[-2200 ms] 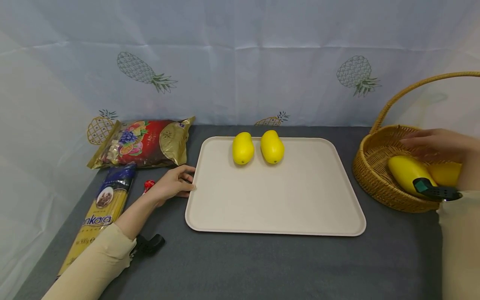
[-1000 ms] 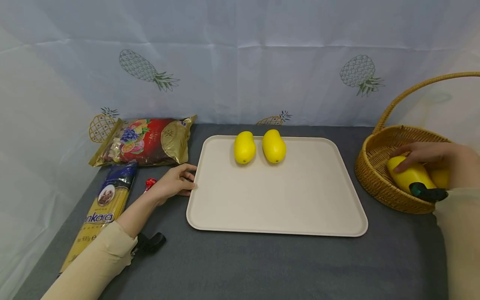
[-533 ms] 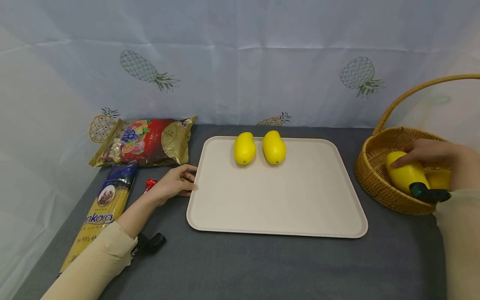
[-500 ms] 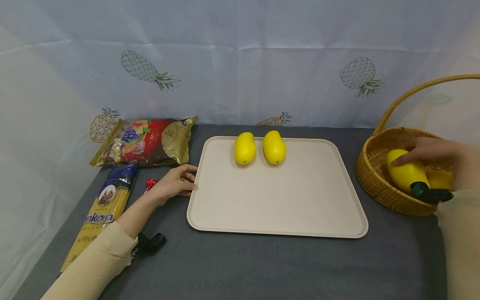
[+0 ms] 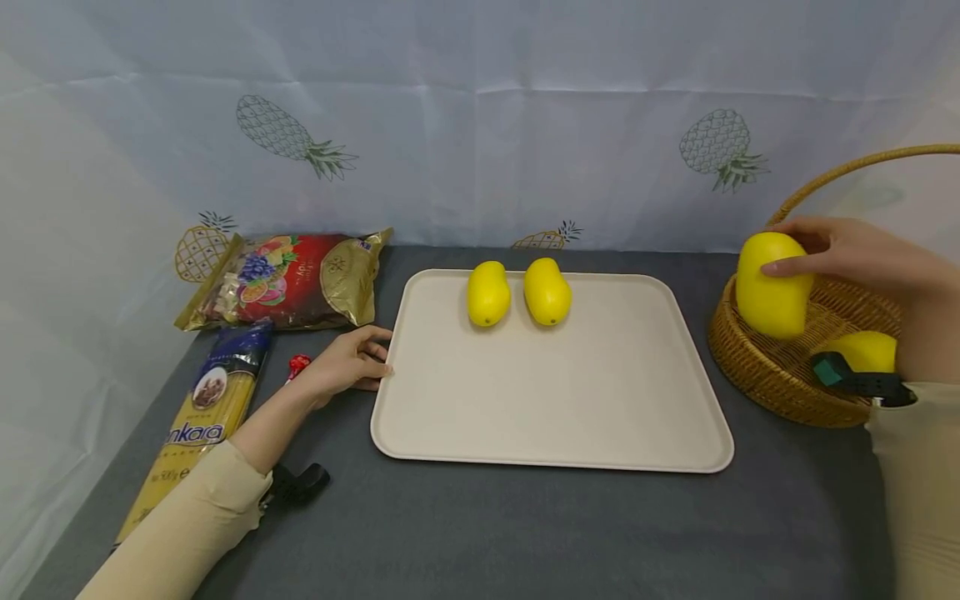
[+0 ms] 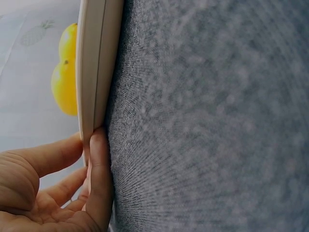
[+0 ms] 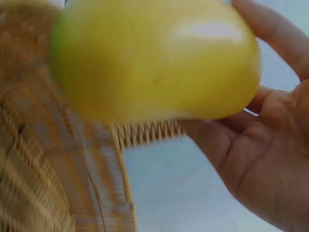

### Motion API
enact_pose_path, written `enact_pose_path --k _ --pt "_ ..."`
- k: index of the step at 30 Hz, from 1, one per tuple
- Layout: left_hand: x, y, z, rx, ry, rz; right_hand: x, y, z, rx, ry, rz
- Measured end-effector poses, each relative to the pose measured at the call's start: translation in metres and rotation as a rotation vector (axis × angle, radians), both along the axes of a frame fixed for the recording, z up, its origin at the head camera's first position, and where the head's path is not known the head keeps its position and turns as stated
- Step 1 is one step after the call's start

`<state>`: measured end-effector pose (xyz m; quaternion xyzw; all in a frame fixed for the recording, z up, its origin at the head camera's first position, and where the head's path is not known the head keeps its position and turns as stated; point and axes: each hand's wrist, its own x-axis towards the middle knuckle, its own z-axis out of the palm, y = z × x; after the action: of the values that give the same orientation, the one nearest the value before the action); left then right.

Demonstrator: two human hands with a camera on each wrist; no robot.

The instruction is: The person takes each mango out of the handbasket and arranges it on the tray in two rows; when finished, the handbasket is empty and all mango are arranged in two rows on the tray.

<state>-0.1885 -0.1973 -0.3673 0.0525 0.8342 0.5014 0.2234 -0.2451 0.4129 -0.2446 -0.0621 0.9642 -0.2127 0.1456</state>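
My right hand [image 5: 840,250] grips a yellow mango [image 5: 772,287], held up over the left side of the wicker basket [image 5: 750,367]. In the right wrist view that mango [image 7: 154,63] fills the upper middle, fingers and thumb around one end. Another yellow mango [image 5: 862,350] lies in the basket, partly hidden by the wrist mount. My left hand [image 5: 348,362] pinches the left edge of the beige tray [image 5: 562,400]; the left wrist view shows the thumb on its rim and a finger underneath. Two mangoes, a left one [image 5: 488,293] and a right one [image 5: 547,292], lie side by side at the tray's back.
A red and gold candy bag [image 5: 288,279] lies at the back left. In front of it is a yellow and blue pasta pack [image 5: 198,425], partly behind the left forearm. A small red-wrapped candy [image 5: 297,365] sits by the left wrist. The basket's tall handle [image 5: 847,171] arches upward.
My right hand has reached into the basket, taken hold of a mango and lifted it up and to the left. The left hand and tray have stayed put.
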Motion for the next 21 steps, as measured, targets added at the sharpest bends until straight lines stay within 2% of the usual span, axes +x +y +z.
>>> enact_pose_path --k 5,9,12,17,21 --pt "0.000 0.000 0.000 0.003 0.002 0.002 0.003 -0.036 0.001 -0.100 0.012 0.025" --pt "0.000 0.000 0.000 0.004 0.003 0.004 0.004 -0.060 -0.003 -0.222 -0.032 0.060" --pt "0.000 0.000 0.000 0.004 0.003 0.002 0.003 -0.077 -0.008 -0.288 -0.055 0.094" --pt "0.000 0.000 0.000 0.005 0.001 0.000 -0.002 -0.107 -0.022 -0.323 -0.079 0.136" --pt "-0.001 -0.001 -0.001 0.005 0.000 0.000 -0.005 -0.129 -0.033 -0.385 -0.152 0.184"
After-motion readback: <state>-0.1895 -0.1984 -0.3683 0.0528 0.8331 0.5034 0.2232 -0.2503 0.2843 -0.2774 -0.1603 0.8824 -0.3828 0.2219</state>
